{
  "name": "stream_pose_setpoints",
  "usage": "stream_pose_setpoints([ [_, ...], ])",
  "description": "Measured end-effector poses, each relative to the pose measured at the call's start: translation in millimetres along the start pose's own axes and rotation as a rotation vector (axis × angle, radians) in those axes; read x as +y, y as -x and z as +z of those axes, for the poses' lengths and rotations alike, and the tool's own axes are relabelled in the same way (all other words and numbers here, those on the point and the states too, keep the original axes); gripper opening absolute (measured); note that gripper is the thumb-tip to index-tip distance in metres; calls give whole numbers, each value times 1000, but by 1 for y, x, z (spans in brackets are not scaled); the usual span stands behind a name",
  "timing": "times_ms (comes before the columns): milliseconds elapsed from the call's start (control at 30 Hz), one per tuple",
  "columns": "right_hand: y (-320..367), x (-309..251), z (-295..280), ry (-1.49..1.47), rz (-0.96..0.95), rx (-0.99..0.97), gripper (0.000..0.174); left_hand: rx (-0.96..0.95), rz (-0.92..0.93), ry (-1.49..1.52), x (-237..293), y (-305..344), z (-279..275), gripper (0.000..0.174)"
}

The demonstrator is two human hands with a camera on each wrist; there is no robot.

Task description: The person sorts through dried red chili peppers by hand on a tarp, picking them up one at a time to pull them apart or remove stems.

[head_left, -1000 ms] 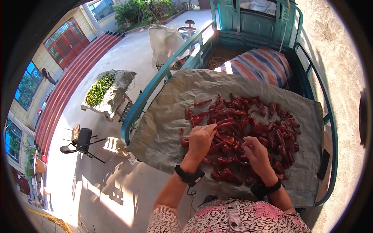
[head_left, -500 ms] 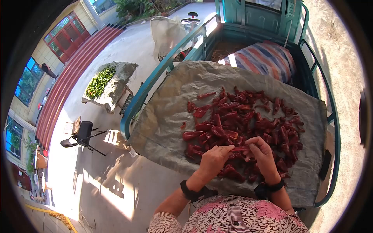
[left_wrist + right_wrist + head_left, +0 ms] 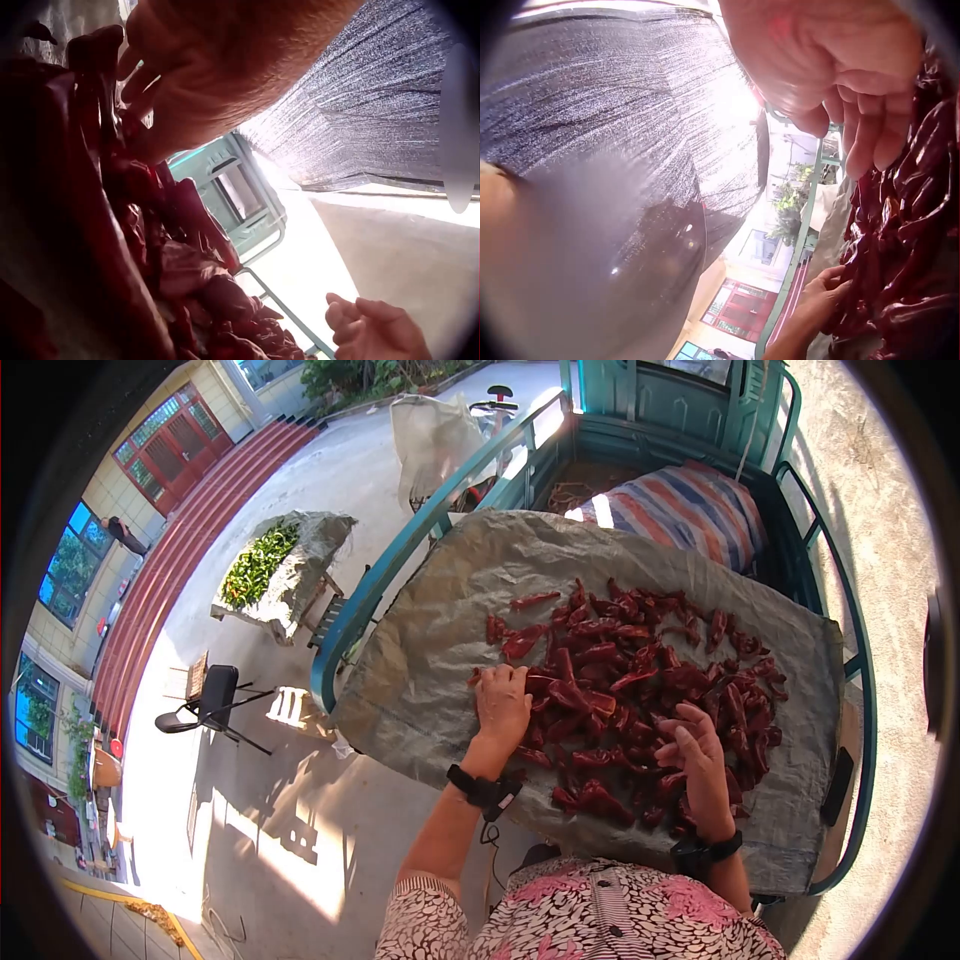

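A wide heap of dark red peppers point(image 3: 640, 670), wrinkled and glossy, is spread over a grey-green tarp point(image 3: 430, 620). My left hand point(image 3: 502, 705) lies at the heap's left edge, its fingers stretched over the peppers there. The left wrist view shows gaps between those fingers, right beside the peppers, with some fingertips hidden. Above the heap's front right part hovers my right hand point(image 3: 698, 760), palm turned inward and fingers loosely bent. Nothing shows in its grasp in the right wrist view, where red peppers point(image 3: 900, 217) lie under the fingertips.
Green rails point(image 3: 375, 600) of a cargo trike flank the tarp. Behind it lies a striped sack point(image 3: 675, 515). To the left stand a folding chair point(image 3: 215, 700) and a covered table bearing green peppers point(image 3: 262, 565). A silvery canopy point(image 3: 607, 82) spreads overhead.
Half a second ago both hands held one red pepper together near the front of the heap. Since then they have parted: the left moved up and left, the right slightly right.
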State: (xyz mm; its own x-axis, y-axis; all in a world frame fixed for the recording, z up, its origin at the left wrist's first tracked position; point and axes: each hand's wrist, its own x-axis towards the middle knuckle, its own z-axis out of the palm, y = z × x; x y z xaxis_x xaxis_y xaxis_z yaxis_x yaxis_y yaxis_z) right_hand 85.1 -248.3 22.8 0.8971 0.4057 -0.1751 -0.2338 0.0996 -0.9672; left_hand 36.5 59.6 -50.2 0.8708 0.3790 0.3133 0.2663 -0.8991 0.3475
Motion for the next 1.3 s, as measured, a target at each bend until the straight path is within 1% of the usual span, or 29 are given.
stream_pose_setpoints([
  [67,1,3,-3,17,10,-39,35,-99,-50,10,4,-8,-12,29],
  [167,2,2,-6,53,28,-78,28,58,-34,37,6,-6,-23,24],
  [267,-2,1,-3,74,26,-144,26,172,63,260,28,8,-45,25],
  [333,-2,-2,9,95,15,-198,25,52,126,455,61,27,-64,23],
  [400,-3,0,22,75,27,-240,23,-130,141,540,83,49,-66,24],
  [500,-5,13,26,120,10,-286,21,-192,181,521,97,68,-61,24],
  [600,-3,18,25,125,24,-326,19,-175,155,497,96,75,-54,24],
  [733,5,16,29,164,35,-333,18,-200,121,559,91,80,-52,26],
  [800,7,12,26,121,21,-306,18,-216,110,606,87,79,-54,27],
  [833,7,9,25,100,11,-293,18,-143,118,589,81,76,-57,29],
  [900,3,3,16,70,-27,-176,17,1,135,551,58,63,-65,32],
  [967,-2,1,4,22,-67,-65,19,50,2,405,27,51,-61,41],
  [1033,-2,-10,15,-75,-87,63,20,62,-52,2,-1,45,-52,47],
  [1067,-1,-14,19,-122,-99,127,21,59,-54,-53,-18,42,-41,49],
  [1100,-1,-13,20,-157,-106,96,23,57,-58,-107,-34,39,-28,50],
  [1133,-1,-9,18,-119,-87,39,23,57,-62,-159,-41,36,-25,52],
  [1233,4,8,7,-19,-10,-115,20,-130,-162,-124,-48,33,-25,56],
  [1300,5,15,6,27,6,-168,20,-93,-174,-63,-40,35,-36,56],
])
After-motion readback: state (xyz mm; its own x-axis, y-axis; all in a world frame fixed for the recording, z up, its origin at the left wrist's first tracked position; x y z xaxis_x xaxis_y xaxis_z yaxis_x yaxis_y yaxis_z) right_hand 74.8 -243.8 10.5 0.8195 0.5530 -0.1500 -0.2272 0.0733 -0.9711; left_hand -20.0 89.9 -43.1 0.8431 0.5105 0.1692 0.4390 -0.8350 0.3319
